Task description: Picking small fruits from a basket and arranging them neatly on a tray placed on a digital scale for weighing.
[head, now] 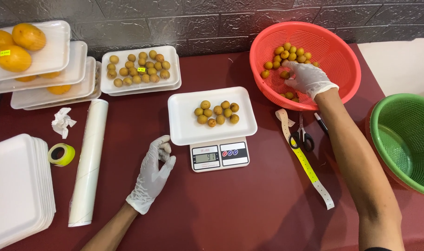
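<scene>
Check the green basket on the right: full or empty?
Empty: the green basket shows only bare mesh inside, though its right part is out of frame.

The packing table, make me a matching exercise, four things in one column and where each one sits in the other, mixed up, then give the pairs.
Things:
1. right hand
2. left hand
3. scissors
4. roll of yellow-green tape

Places:
A. resting on the dark red table, just left of the scale
B. between the stack of empty white trays and the roll of clear film
C. inside the red basket, on the small brown fruits
D. below the red basket, beside a yellow and white strip

Pairs: 1-C, 2-A, 3-D, 4-B
</scene>
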